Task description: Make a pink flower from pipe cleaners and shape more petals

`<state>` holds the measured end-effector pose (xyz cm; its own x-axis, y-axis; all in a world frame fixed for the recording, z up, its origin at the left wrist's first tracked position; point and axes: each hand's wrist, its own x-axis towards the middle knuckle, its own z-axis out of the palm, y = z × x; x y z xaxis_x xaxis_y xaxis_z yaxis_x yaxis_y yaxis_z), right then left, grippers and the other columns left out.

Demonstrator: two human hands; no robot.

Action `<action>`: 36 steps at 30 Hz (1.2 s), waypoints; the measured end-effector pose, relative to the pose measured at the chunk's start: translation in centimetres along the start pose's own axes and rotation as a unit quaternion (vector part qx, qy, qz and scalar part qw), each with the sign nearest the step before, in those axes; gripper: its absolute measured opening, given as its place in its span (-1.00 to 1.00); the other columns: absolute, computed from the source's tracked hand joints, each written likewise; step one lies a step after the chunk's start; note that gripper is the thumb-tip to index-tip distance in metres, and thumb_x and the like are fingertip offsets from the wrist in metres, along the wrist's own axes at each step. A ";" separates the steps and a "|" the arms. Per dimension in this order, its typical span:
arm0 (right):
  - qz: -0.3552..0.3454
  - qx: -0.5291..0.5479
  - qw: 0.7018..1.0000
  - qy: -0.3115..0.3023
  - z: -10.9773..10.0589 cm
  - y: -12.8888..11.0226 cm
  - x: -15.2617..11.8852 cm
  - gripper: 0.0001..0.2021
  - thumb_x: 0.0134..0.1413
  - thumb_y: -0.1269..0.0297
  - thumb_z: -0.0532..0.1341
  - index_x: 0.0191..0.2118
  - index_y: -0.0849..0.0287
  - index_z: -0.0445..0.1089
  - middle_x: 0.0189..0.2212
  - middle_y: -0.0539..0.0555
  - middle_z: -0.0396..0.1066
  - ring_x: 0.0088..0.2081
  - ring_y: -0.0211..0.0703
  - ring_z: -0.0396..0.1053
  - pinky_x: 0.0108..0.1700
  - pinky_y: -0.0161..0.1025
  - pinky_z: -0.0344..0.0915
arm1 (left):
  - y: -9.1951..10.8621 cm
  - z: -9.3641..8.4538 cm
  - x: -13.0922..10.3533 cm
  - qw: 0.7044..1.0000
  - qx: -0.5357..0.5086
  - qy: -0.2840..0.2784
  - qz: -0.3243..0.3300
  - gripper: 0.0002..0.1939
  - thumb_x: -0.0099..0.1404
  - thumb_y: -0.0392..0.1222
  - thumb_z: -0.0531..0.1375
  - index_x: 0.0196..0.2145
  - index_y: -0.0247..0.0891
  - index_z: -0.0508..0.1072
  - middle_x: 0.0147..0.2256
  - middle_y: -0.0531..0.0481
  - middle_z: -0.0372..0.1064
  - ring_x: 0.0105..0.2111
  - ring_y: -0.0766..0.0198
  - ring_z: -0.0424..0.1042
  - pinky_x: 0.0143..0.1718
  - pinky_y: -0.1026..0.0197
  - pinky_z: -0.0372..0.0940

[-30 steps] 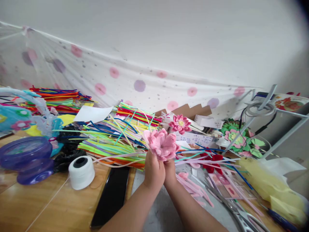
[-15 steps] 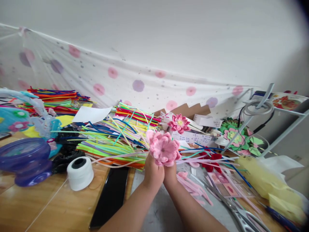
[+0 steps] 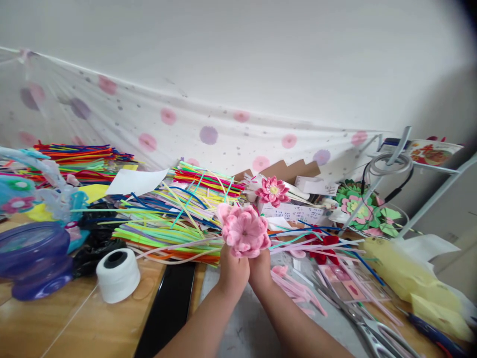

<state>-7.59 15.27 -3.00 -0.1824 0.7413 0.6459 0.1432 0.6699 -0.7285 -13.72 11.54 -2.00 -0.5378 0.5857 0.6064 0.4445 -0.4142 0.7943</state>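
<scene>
A fluffy pink flower (image 3: pixel 245 231) with layered petals faces me at the centre of the head view, above the grey work mat (image 3: pixel 244 318). Beneath its bloom, my left hand (image 3: pixel 233 268) and my right hand (image 3: pixel 261 271) are closed side by side around its underside. The petals hide most of my fingers and whatever stem there is. Just behind the bloom stands a darker pink flower (image 3: pixel 274 191) with a yellow centre. Loose pink strips (image 3: pixel 298 291) lie on the mat right of my right hand.
Bundles of coloured pipe cleaners (image 3: pixel 167 238) spread across the table's back. To the left are a white thread spool (image 3: pixel 118 276), a purple vase (image 3: pixel 33 258) and a black phone (image 3: pixel 167 308). Scissors (image 3: pixel 357 318), a pink palette (image 3: pixel 343 283) and a metal rack (image 3: pixel 428 209) are on the right.
The whole view has shifted slightly, so most things appear a little further left. My hands still hold the pink flower in nearly the same pose.
</scene>
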 end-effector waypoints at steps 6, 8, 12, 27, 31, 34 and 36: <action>-0.001 0.006 1.000 -0.004 -0.4 0.2 0.3 -0.80 -0.04 0.30 0.14 -0.30 0.21 0.46 -0.32 0.14 0.50 -0.28 -0.06 0.41 -0.23 -0.19 0.32 | 0.2 0.0 0.4 0.998 -0.057 -0.021 -0.021 -0.71 0.20 -0.31 0.04 -0.11 -0.26 0.39 -0.07 -0.21 0.36 0.04 0.08 0.26 0.04 0.07 0.14; 0.004 0.003 1.000 -0.009 -0.5 0.2 0.4 -0.82 -0.03 0.29 0.14 -0.35 0.22 0.46 -0.39 0.12 0.50 -0.35 -0.09 0.40 -0.29 -0.21 0.33 | 0.4 -0.1 0.5 0.995 -0.086 -0.023 -0.043 -0.71 0.21 -0.29 0.05 -0.10 -0.23 0.38 -0.05 -0.18 0.35 0.04 0.09 0.26 0.04 0.07 0.14; 0.012 -0.011 1.000 -0.019 -0.7 0.0 0.6 -0.83 0.00 0.26 0.13 -0.41 0.21 0.44 -0.47 0.06 0.47 -0.42 -0.16 0.38 -0.36 -0.27 0.32 | 1.0 -0.3 0.8 0.987 -0.133 0.006 -0.092 -0.76 0.20 -0.19 0.12 -0.16 -0.22 0.41 -0.08 -0.14 0.39 -0.02 0.09 0.32 0.00 0.09 0.16; 0.048 -0.264 0.954 -0.131 0.1 3.4 13.0 -0.87 0.07 0.27 0.16 -0.35 0.19 0.41 -0.40 0.04 0.43 -0.32 -0.18 0.37 -0.23 -0.22 0.27 | 0.7 0.6 0.7 0.884 -0.333 0.141 -0.297 -0.69 0.14 -0.02 0.15 -0.23 -0.27 0.33 -0.49 0.05 0.35 -0.60 0.43 0.26 -0.52 0.31 0.25; 0.075 -0.308 0.928 -0.196 2.2 5.4 13.3 -0.76 0.16 0.23 0.10 -0.10 0.24 0.31 -0.15 0.10 0.34 -0.20 -0.18 0.36 -0.16 -0.11 0.33 | 0.7 0.6 0.6 0.874 -0.341 0.141 -0.315 -0.68 0.12 -0.01 0.17 -0.23 -0.28 0.34 -0.51 0.06 0.33 -0.62 0.44 0.25 -0.53 0.32 0.23; 0.088 -0.322 0.915 -0.227 3.3 6.5 12.9 -0.73 0.16 0.24 0.10 -0.05 0.22 0.28 -0.09 0.12 0.31 -0.15 -0.14 0.34 -0.14 -0.09 0.33 | 0.7 0.6 0.6 0.870 -0.343 0.146 -0.322 -0.68 0.11 -0.01 0.18 -0.25 -0.29 0.34 -0.52 0.07 0.33 -0.63 0.44 0.24 -0.55 0.33 0.22; 0.093 -0.325 0.909 -0.244 3.8 7.0 12.4 -0.73 0.16 0.24 0.11 -0.04 0.22 0.28 -0.08 0.12 0.31 -0.14 -0.14 0.34 -0.13 -0.09 0.32 | 0.8 0.7 0.5 0.870 -0.342 0.142 -0.326 -0.68 0.11 -0.01 0.17 -0.26 -0.29 0.34 -0.52 0.07 0.33 -0.63 0.44 0.24 -0.56 0.33 0.21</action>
<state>-12.56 28.98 -0.99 -0.4830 0.8445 0.2316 0.7316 0.5345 -0.4232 -13.14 12.01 -1.12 -0.7147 0.6956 -0.0730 -0.4982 -0.4331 0.7511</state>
